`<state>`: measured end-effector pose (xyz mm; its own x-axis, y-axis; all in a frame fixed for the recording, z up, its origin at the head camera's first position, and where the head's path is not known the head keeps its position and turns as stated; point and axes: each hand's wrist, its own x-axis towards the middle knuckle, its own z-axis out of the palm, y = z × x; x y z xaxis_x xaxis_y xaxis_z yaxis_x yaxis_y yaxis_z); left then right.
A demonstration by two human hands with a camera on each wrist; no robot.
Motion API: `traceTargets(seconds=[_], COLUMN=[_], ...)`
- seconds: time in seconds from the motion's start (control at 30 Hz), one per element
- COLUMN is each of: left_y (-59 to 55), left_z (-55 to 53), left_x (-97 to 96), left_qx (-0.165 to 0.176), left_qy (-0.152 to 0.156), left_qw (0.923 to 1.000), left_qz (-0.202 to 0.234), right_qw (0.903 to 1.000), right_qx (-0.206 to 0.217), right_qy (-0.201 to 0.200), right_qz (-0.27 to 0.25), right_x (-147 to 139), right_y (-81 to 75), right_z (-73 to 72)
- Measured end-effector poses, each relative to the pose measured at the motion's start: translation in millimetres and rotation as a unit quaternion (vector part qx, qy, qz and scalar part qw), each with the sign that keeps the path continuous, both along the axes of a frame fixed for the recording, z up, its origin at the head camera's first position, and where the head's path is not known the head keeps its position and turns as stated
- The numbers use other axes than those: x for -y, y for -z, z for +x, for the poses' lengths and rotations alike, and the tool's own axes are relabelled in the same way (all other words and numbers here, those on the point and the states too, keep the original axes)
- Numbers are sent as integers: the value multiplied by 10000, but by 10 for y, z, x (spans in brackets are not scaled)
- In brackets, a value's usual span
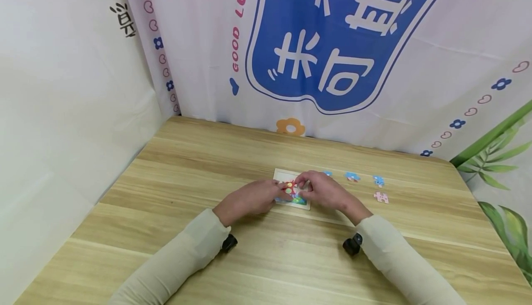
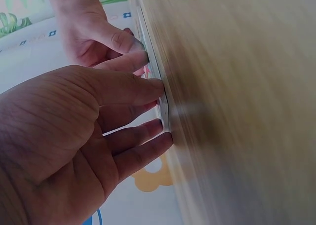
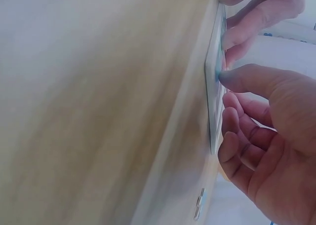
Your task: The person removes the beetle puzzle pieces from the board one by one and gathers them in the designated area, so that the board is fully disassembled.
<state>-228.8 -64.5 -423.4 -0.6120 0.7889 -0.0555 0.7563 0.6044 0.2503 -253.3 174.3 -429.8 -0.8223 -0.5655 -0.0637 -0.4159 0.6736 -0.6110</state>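
Note:
A small jigsaw puzzle board [image 1: 285,175] with a pale frame lies flat on the table, its picture showing red, green and blue parts. My left hand [image 1: 257,196] rests at the board's left side, fingers reaching over it; in the left wrist view its thumb and fingertips touch the board's edge and surface. From the right, my right hand [image 1: 326,192] touches the picture. The right wrist view shows its thumb [image 3: 244,79] pressing on the board while the other fingers bend loosely beside it. Whether a loose piece lies under the fingertips is hidden.
To the right lie several loose puzzle pieces: a blue one [image 1: 352,176], another blue one [image 1: 378,180] and a pink one [image 1: 381,197]. One more blue piece [image 1: 328,173] is partly behind my right hand. A printed curtain [image 1: 208,64] hangs behind the wooden table [image 1: 187,166].

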Motion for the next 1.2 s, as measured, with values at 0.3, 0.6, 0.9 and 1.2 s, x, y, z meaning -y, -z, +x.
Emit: traceTargets(seconds=[0.3,0.6,0.9,1.2], left_y=[9,-4,-22,-17], left_z=[-2,-1,19,20], left_x=[-8,-13,-15,-16], left_qx=[46,164,181,147], left_qy=[-19,-114,-144,-138], left_qw=[10000,9998,9997,9998], left_qz=[-11,32,20,-21], right_qw=[9999,9991,9969,9962], right_qx=[-9,-408,-596,-510], right_qy=[30,113,457,602], right_qz=[102,-64,-244,-374], right_x=[27,37,66,63], right_y=[-19,-26,-22,-30], right_z=[-18,-12,-20,-10])
